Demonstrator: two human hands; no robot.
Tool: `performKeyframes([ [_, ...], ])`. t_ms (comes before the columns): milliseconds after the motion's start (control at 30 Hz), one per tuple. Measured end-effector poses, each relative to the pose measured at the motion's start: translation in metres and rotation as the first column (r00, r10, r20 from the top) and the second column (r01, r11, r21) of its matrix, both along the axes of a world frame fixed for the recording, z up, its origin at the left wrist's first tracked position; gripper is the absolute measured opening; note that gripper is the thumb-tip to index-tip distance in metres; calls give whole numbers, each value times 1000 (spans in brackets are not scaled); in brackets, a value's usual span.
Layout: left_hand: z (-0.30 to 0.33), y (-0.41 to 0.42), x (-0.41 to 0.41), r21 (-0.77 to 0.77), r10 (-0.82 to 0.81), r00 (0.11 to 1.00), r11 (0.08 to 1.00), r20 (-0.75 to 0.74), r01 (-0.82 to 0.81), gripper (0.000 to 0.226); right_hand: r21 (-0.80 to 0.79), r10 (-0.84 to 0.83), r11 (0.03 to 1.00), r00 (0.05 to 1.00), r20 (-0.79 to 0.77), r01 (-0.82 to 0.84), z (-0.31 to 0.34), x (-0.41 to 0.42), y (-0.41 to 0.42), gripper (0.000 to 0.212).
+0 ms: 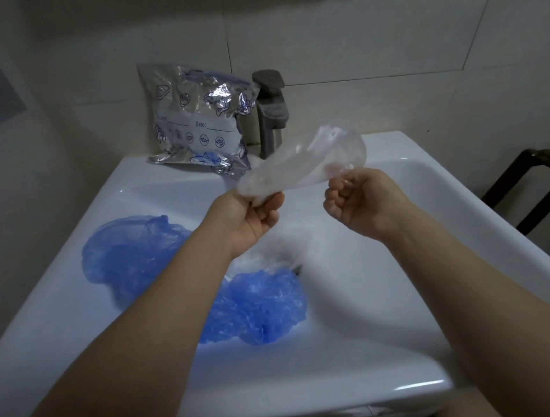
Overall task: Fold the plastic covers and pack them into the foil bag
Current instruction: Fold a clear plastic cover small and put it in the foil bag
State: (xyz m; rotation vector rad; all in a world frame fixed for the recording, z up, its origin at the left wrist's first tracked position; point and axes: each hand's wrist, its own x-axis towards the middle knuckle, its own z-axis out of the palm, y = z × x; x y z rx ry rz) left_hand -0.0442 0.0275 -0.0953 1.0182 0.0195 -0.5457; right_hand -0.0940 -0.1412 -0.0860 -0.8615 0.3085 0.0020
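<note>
- Head view looks down on a white sink (402,230), both bare forearms reaching out over the basin.
- Left hand (251,213) pinches one end of a clear cover (303,164); the film bunches between its thumb and fingers.
- Right hand (356,201) is curled into a fist around the other end of the same cover, which arcs up between the two hands, above the basin and just in front of the tap (270,109).
- That cover looks stretched out lengthwise rather than folded flat, so I judge its fold as only started.
- Two blue covers are loose in the basin: one (127,251) to the left, spread open, and one (262,306) nearer the person, crumpled, partly under the left forearm.
- More clear film (280,251) lies in the basin bottom beneath the hands; whether it is a separate cover I cannot tell.
- Foil bag (197,118) stands on the sink's back ledge against the wall tiles, left of the tap, well apart from both hands. Blue shows through its lower window, possibly a cover already inside, though that is unclear.
- Left to do, as I read it: finish this fold, fold the blue covers, and put them all into the bag.
</note>
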Motion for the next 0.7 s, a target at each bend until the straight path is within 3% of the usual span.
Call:
performKeyframes([
  [133,0,0,-1,-87,-19,999,996,-38,15,25,20,57,998,998,2,-57,-2,0,-6,17],
  [233,1,2,-1,-79,-41,999,996,13,42,18,-39,70,997,997,39,-69,-2,1,-10,14],
  [333,-1,-1,-2,88,-40,995,996,93,32,14,-213,67,975,997,28,-59,-4,2,-10,11],
  [467,-4,-1,0,294,-43,990,956,135,2,5,-533,18,846,1000,2,-14,-8,3,-15,5],
  [567,-4,3,3,362,-39,988,932,148,-17,4,-542,7,840,1000,9,-1,-8,3,-17,5],
  [700,0,3,2,343,-21,985,939,174,-41,9,-558,41,830,998,53,-4,-8,3,-17,10],
])
